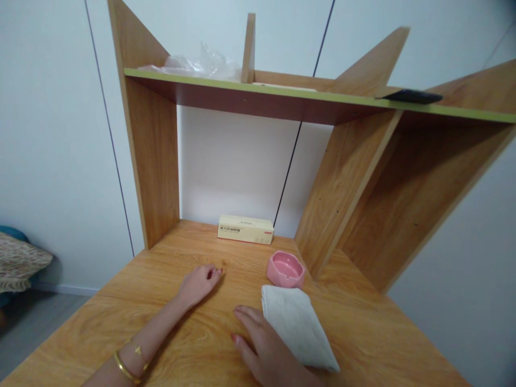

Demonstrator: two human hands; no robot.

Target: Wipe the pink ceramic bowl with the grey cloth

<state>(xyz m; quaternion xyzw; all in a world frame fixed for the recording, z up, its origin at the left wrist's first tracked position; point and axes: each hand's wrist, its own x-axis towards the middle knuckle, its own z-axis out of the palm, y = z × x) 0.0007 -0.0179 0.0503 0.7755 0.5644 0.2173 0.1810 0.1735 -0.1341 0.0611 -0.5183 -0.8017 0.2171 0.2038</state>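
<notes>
My left hand (198,285) rests palm down on the wooden desk (121,317), fingers loosely curled and holding nothing; gold bracelets circle its wrist. My right hand (266,349) lies flat on the desk near the front edge, fingers stretched out, its side touching the left edge of a folded white cloth (300,328). Just beyond the cloth sits a pink ashtray (285,269). A long cream box (245,229) lies at the back of the desk against the wall.
A wooden hutch stands on the desk, with an upper shelf (282,97) carrying crumpled clear plastic (201,64) and a black flat object (411,97). An angled side compartment (403,204) rises at right. A patterned cushion (18,260) shows at far left.
</notes>
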